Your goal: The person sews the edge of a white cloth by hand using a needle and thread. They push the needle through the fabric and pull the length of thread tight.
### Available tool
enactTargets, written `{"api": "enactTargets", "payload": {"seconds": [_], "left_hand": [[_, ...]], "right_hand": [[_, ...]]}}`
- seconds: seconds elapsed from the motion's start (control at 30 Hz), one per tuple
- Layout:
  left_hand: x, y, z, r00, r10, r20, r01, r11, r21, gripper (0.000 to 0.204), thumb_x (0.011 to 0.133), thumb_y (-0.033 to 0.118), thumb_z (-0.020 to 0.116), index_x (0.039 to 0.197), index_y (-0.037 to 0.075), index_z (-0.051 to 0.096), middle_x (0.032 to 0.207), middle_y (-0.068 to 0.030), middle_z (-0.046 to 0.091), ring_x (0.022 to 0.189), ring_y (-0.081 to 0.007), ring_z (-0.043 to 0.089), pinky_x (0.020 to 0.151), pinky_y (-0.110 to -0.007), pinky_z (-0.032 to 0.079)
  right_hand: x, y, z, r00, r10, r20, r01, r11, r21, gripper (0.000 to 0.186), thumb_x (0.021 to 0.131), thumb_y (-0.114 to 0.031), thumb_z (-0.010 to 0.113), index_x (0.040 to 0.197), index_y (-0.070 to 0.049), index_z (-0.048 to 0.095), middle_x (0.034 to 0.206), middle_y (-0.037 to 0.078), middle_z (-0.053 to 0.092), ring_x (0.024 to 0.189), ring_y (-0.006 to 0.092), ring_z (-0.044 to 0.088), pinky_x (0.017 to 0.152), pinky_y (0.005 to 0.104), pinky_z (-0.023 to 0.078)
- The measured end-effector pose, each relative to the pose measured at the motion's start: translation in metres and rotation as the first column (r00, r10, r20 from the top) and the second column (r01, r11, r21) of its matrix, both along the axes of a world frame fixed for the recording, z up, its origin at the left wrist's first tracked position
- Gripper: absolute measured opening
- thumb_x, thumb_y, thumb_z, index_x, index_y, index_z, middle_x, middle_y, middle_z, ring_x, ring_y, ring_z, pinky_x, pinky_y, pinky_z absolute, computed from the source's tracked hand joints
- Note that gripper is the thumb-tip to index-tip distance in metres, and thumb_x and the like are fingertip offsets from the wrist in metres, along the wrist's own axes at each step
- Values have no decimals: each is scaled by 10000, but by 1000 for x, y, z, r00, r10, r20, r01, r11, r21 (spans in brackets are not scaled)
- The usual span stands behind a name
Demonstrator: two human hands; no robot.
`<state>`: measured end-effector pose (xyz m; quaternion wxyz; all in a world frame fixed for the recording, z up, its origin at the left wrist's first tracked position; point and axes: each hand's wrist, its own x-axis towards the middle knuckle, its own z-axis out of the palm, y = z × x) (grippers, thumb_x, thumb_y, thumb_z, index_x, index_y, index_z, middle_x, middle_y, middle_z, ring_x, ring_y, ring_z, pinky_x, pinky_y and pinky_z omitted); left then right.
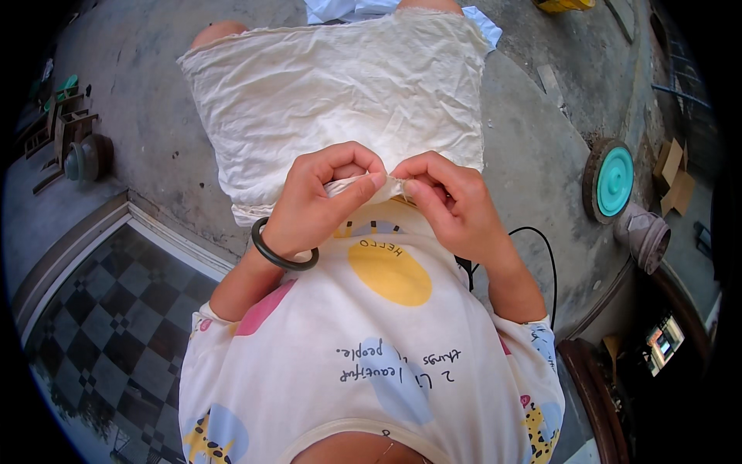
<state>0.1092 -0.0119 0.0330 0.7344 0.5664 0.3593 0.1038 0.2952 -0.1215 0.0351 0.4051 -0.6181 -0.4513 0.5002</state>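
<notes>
A creased white cloth [340, 93] with frayed edges lies spread over my lap and knees. Its near edge is gathered up close to my waist. My left hand [313, 197] pinches that gathered edge between thumb and forefinger, with a dark bangle on the wrist. Close beside it, almost touching, my right hand [457, 203] pinches the same edge with thumb and curled fingers. A short twisted bit of the edge shows between the two hands. Whether a needle or thread is in the fingers is too small to tell.
Pale blue fabric [352, 11] lies past my knees. To the right are a round tub with a turquoise lid [614, 182], a tipped bucket [648, 240], a cardboard box [675, 185] and a black cable [554, 267]. Wooden stools [71, 127] stand on the concrete at left.
</notes>
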Motion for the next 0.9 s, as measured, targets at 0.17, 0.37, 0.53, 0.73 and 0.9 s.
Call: {"api": "enactTargets", "payload": {"seconds": [0.17, 0.37, 0.53, 0.73, 0.9], "left_hand": [[-2, 1, 0, 999, -53, -2, 53, 999, -12, 95, 939, 91, 662, 954, -1, 647, 856, 29, 650, 816, -23, 555, 727, -195, 446], [-2, 1, -3, 998, -62, 13, 62, 998, -4, 100, 933, 106, 675, 942, 8, 654, 837, 36, 647, 798, -19, 539, 713, -194, 433], [-1, 4, -7, 997, -72, -15, 71, 996, -46, 93, 920, 103, 689, 931, 15, 660, 831, 40, 645, 792, -20, 540, 704, -193, 431], [-4, 4, -2, 999, -36, -12, 35, 997, -67, 84, 911, 94, 694, 928, 19, 659, 830, 41, 646, 788, -16, 540, 697, -187, 429], [-2, -2, 3, 1000, 13, 1, -13, 998, -61, 70, 915, 81, 682, 929, 19, 652, 829, 44, 638, 784, -11, 536, 692, -181, 421]], "right_hand": [[6, 0, 2, 994, 58, -88, -59, 998, -13, 121, 944, -1, 577, 1049, 10, 638, 811, 50, 652, 659, 73, 588, 591, 236, 469], [4, -1, -3, 990, 50, -132, -52, 999, -15, 85, 952, -8, 579, 1017, 4, 632, 761, 4, 596, 620, 39, 492, 554, 214, 400], [1, -1, -8, 979, 19, -202, -27, 999, -35, 53, 959, -39, 589, 993, -9, 615, 738, -16, 567, 595, 28, 433, 530, 219, 345], [2, -1, -3, 995, 23, -93, -26, 999, -29, 57, 955, -43, 590, 993, -7, 615, 749, 28, 609, 595, 68, 511, 547, 246, 406], [-1, 0, -1, 999, 7, 35, -7, 1000, 8, 65, 928, -28, 601, 987, -9, 619, 746, 86, 640, 591, 154, 587, 560, 294, 452]]}}
